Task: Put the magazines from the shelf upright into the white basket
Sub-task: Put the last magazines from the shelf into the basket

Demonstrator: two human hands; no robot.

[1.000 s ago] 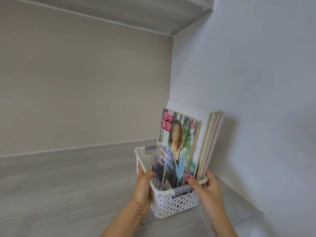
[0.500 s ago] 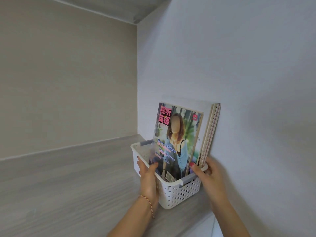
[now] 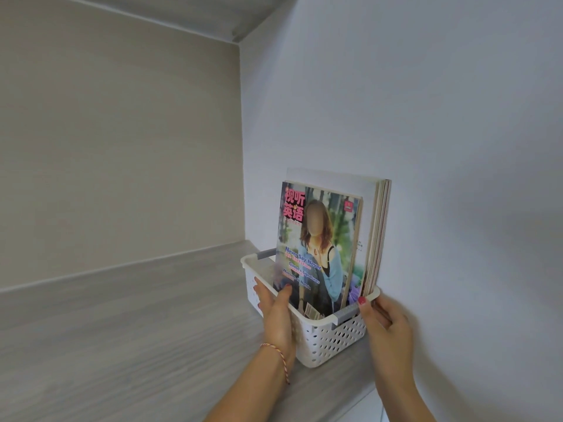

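Observation:
A white perforated basket (image 3: pixel 332 341) with grey handles stands on the grey shelf, close to the right wall. Several magazines (image 3: pixel 320 245) stand upright in it, leaning toward the wall; the front one has a colourful cover with pink characters. My left hand (image 3: pixel 275 312) grips the basket's left long side, thumb over the rim. My right hand (image 3: pixel 385 324) holds the basket's right corner by the wall, thumb on the rim beside the grey handle.
The grey wood-grain shelf (image 3: pixel 137 330) runs left from the basket. A beige back panel (image 3: pixel 122 147) closes the rear, a white wall (image 3: pixel 426 117) the right side. Another shelf board (image 3: pixel 182 10) is overhead. The shelf's front edge lies just below the basket.
The basket with the magazines has slid back and right toward the white wall, both hands still on it. The view has turned slightly between frames.

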